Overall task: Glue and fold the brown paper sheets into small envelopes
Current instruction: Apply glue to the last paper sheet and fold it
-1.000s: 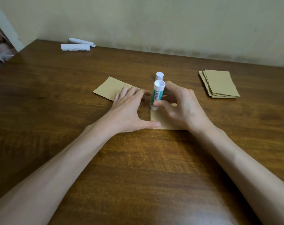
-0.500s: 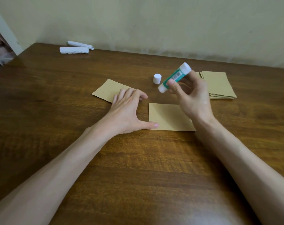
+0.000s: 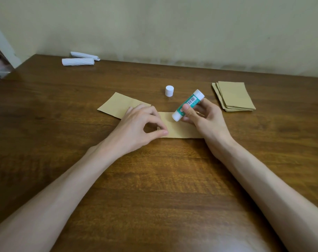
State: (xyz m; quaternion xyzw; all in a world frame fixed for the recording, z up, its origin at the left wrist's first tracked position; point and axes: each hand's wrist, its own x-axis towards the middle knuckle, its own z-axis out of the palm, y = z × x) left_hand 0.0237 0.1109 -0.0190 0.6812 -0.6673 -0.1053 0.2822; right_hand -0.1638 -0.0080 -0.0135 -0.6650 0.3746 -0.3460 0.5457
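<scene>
A brown paper sheet (image 3: 181, 130) lies flat on the wooden table (image 3: 154, 188) between my hands. My left hand (image 3: 136, 128) pinches the sheet's left edge between thumb and forefinger. My right hand (image 3: 207, 119) grips a green and white glue stick (image 3: 190, 103), tilted with its open end low over the sheet's far left part. The stick's white cap (image 3: 169, 91) stands on the table just behind. Another brown sheet (image 3: 118, 106) lies to the left, partly under my left hand.
A stack of brown paper sheets (image 3: 234, 96) sits at the right, behind my right hand. Two white paper rolls (image 3: 78, 61) lie at the far left by the wall. The table's left edge runs close to them.
My right hand lifted the glue stick off the sheet, tilted it, then lowered it toward the sheet's left part. My left hand shifted right and curled onto the sheet's left edge.
</scene>
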